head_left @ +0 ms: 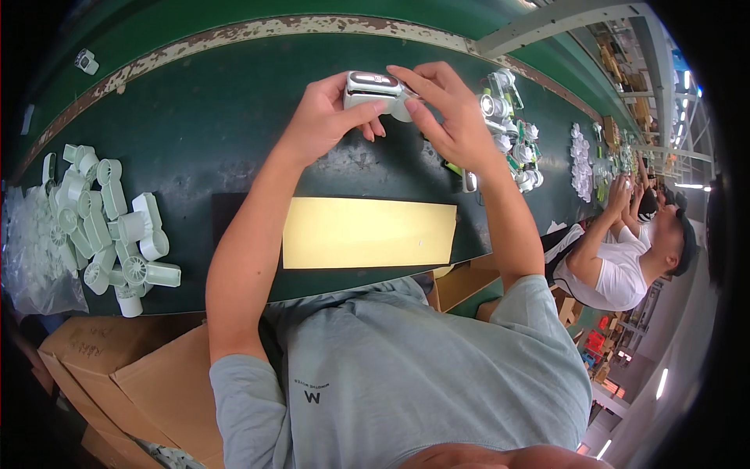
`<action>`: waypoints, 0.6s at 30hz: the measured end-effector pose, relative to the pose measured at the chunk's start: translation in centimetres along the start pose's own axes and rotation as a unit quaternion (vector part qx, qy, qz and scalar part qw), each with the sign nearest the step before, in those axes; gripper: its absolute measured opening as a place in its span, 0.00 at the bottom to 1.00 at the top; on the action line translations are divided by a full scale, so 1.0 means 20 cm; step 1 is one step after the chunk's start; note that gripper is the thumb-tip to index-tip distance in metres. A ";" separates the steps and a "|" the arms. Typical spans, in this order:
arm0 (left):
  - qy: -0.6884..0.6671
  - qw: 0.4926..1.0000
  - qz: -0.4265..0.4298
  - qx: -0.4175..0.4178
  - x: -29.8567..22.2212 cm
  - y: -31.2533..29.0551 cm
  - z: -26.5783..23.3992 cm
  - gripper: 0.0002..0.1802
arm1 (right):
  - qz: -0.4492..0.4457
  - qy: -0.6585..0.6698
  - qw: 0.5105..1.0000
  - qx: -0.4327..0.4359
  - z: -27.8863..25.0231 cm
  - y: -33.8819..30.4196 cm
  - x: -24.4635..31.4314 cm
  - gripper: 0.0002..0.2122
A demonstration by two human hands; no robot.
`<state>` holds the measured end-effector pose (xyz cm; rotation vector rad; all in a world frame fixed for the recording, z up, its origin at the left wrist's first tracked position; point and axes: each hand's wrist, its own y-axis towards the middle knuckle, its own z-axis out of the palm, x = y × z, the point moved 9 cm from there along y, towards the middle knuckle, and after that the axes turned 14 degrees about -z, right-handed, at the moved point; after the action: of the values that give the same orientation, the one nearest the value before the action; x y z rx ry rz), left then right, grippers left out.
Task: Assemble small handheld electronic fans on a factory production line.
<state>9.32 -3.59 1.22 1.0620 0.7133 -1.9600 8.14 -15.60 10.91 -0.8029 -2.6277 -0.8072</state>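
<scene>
My left hand (330,116) is closed around one end of a white handheld fan body (367,97), raised above the dark green bench. A glossy silver panel with a dark inset faces up on the body. At its other end my right hand (451,117) grips with thumb and fingers, partly covering the rounded end. Just right of that hand lies a pile of partly assembled fans (512,129) with white, clear and green parts. Over on the left, several pale green fan housings (101,223) with round grilles are heaped together.
A yellow sheet (367,234) lies on a dark mat before me. Plastic bags (35,250) adjoin the left heap. Cardboard boxes (148,375) stand below the bench edge. A co-worker in a white shirt (605,270) works farther right. A small white part (87,61) sits far left.
</scene>
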 end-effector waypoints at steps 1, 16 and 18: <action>0.001 1.000 0.008 -0.010 -0.01 0.00 0.00 0.14 | -0.003 -0.009 1.000 -0.002 0.00 0.00 0.00 0.17; 0.016 0.999 0.041 -0.028 -0.05 -0.02 0.03 0.17 | -0.017 0.037 0.999 0.006 0.00 -0.02 -0.02 0.17; 0.013 0.999 0.045 -0.027 -0.05 -0.02 0.03 0.17 | -0.019 0.039 0.999 0.008 -0.01 -0.02 -0.01 0.17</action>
<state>9.12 -3.49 2.39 1.0694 0.7169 -1.8444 8.10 -16.11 10.72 -0.7052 -2.5850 -0.8090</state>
